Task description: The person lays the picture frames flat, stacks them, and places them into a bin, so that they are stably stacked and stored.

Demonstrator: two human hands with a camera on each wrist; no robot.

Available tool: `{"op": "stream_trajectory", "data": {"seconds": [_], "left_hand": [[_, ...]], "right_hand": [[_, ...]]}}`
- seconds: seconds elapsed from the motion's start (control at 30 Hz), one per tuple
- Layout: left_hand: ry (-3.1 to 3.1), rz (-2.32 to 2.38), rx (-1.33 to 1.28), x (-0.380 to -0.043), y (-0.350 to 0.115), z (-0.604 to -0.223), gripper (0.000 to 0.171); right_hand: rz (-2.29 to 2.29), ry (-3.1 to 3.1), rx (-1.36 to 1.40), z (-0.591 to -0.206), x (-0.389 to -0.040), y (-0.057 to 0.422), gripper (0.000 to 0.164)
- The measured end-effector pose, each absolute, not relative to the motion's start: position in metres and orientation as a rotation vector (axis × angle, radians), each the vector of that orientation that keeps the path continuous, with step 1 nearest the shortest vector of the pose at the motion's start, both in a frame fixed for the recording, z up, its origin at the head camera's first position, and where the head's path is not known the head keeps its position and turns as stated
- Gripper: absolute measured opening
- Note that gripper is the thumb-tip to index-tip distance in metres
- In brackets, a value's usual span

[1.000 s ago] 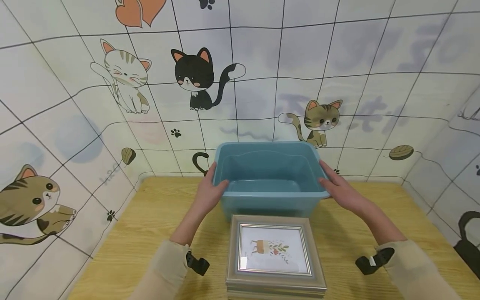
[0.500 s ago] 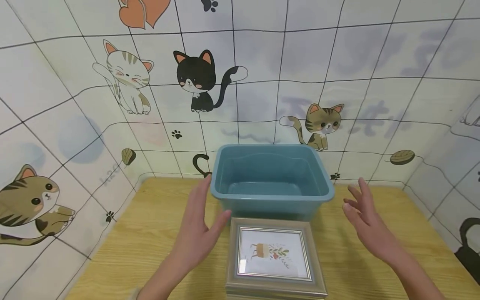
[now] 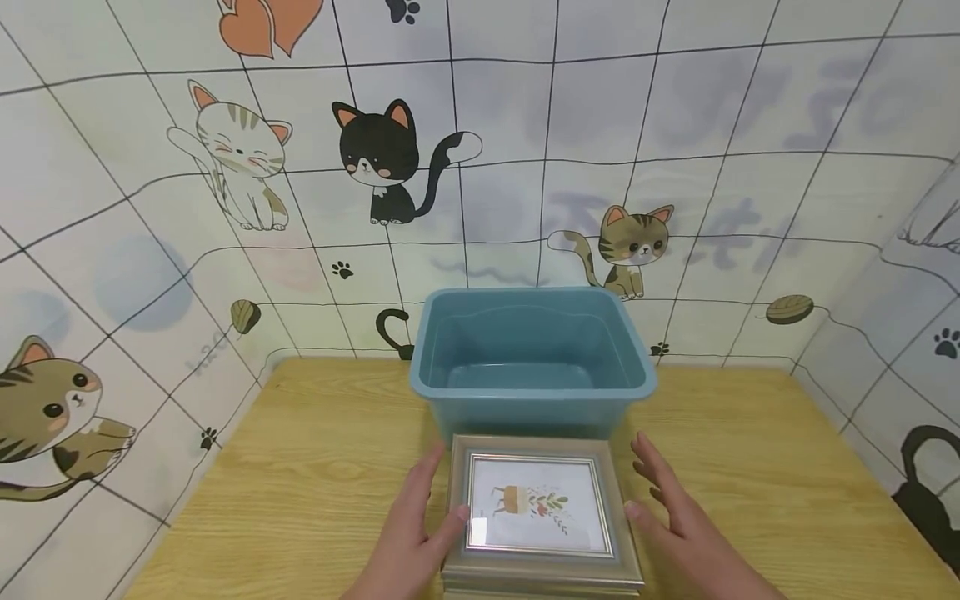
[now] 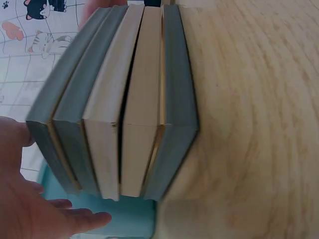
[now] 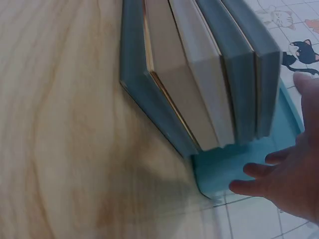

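A stack of picture frames (image 3: pixel 540 568) lies flat on the wooden table. The top one, with a silvery border, shows a plant in a pot behind glass. To its left is my left hand (image 3: pixel 411 533), fingers extended, thumb over the frame's left edge; I cannot tell if it touches. My right hand (image 3: pixel 686 533) is beside the right edge, fingers spread and holding nothing. From the side, the left wrist view shows several grey-blue and cream frames (image 4: pixel 104 104) piled up, with the left hand (image 4: pixel 40 204) near them. The right hand (image 5: pixel 294 169) appears apart from the pile.
Directly behind the stack, a blue plastic bin (image 3: pixel 532 408) with nothing visible inside stands by the back wall. The wooden tabletop (image 3: pixel 315 467) extends to both sides. Walls (image 3: pixel 510 108) covered with cartoon cats enclose the back, left and right.
Both hands first held the bin's rim at its sides. They released it, drew back toward me, and now flank the stack of frames. The bin and stack appear unmoved.
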State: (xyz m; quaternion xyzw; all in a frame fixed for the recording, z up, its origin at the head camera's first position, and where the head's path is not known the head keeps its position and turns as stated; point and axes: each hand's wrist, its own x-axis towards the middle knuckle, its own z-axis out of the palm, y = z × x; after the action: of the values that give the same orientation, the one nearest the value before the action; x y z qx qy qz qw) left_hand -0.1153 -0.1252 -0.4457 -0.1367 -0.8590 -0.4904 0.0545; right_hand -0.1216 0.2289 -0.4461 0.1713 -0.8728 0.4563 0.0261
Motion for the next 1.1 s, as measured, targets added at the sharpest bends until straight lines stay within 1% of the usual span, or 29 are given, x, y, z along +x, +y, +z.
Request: {"op": "stream_trajectory", "data": {"seconds": [0.13, 0.23, 0.27, 0.43, 0.63, 0.87, 1.1], "left_hand": [[-2.585, -1.645, -0.384, -0.121, -0.122, -0.453, 0.080], [-2.584, -1.737, -0.335, -0.126, -0.120, -0.455, 0.086], [-2.579, -1.771, -0.314, -0.128, -0.120, -0.456, 0.088], [-2.550, -1.889, -0.278, -0.133, -0.119, -0.460, 0.096], [-2.519, -2.007, -0.279, -0.137, -0.118, -0.462, 0.098], [-2.547, -2.081, -0.380, -0.139, -0.122, -0.458, 0.101], [-2.618, -2.090, -0.416, -0.140, -0.125, -0.454, 0.108]], "right_hand": [[1.754, -2.718, 0.480, -0.452, -0.123, 0.218, 0.080], [1.972, -2.704, 0.343, -0.454, -0.126, 0.211, 0.084], [2.015, -2.695, 0.298, -0.455, -0.128, 0.209, 0.085], [2.050, -2.633, 0.255, -0.458, -0.131, 0.205, 0.090], [2.163, -2.579, 0.309, -0.462, -0.133, 0.207, 0.098], [2.298, -2.584, 0.461, -0.456, -0.134, 0.208, 0.114], [2.284, -2.599, 0.531, -0.454, -0.135, 0.211, 0.117]]}}
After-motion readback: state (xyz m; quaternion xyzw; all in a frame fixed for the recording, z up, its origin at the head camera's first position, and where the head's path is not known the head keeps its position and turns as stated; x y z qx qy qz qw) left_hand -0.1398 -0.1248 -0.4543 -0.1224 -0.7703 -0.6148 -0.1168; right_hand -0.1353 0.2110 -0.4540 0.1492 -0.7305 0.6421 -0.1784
